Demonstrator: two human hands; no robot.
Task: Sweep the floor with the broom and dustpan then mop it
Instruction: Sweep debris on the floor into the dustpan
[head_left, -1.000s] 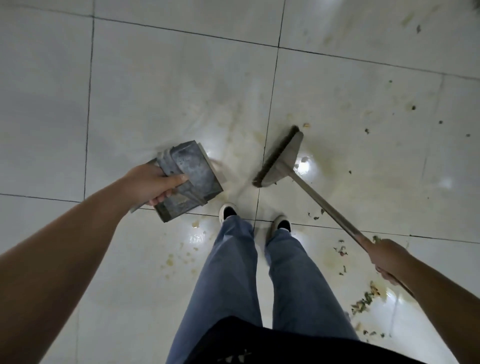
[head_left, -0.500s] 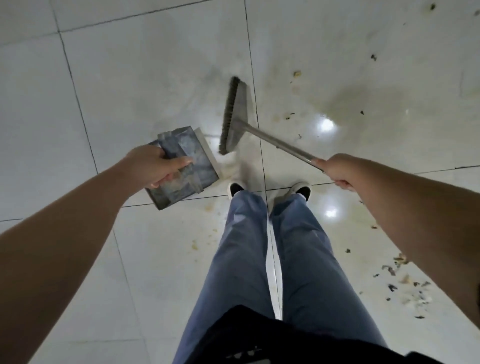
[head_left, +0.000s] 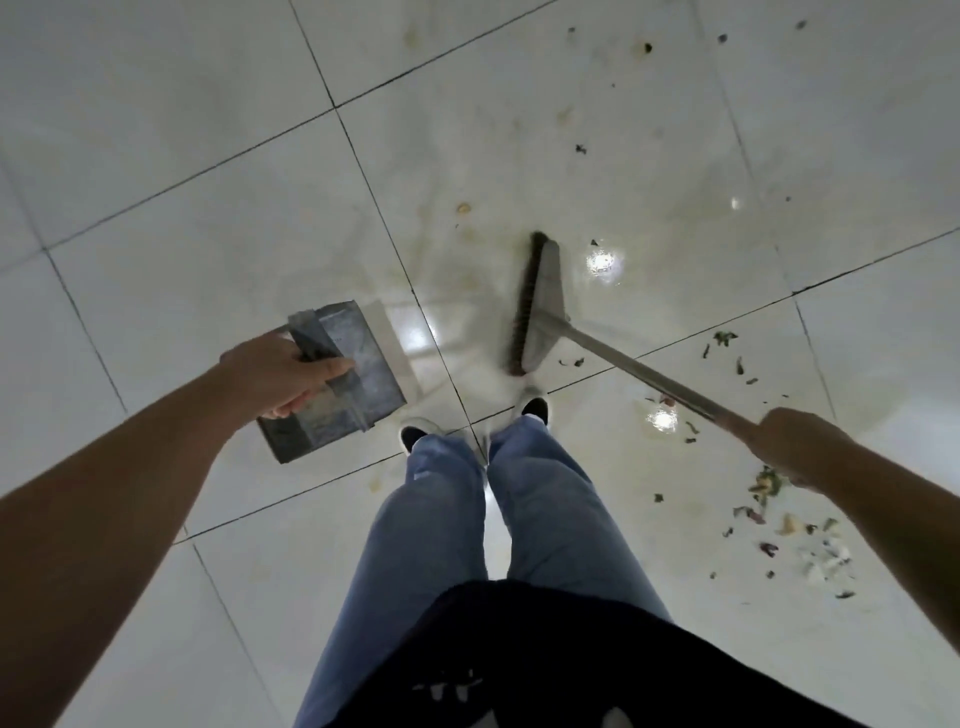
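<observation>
My left hand (head_left: 283, 371) grips the handle of a grey metal dustpan (head_left: 353, 374), which hangs above the tiles left of my feet, its pale lip turned to the right. My right hand (head_left: 795, 447) grips the long grey handle of the broom (head_left: 540, 301). The broom head, dark bristles on its left side, is just ahead of my right shoe and looks blurred. Scraps of leaf and paper litter (head_left: 789, 525) lie scattered on the floor at the lower right, partly behind my right forearm.
The floor is glossy white tile (head_left: 208, 218) with dark grout lines, yellowish stains and small dark specks (head_left: 581, 149) toward the top right. My own legs in blue jeans (head_left: 441, 519) and black shoes stand at the centre.
The broom head has swung right, from beside the dustpan to in front of my right shoe. My right hand dropped lower and rightward. The dustpan stayed in my left hand.
</observation>
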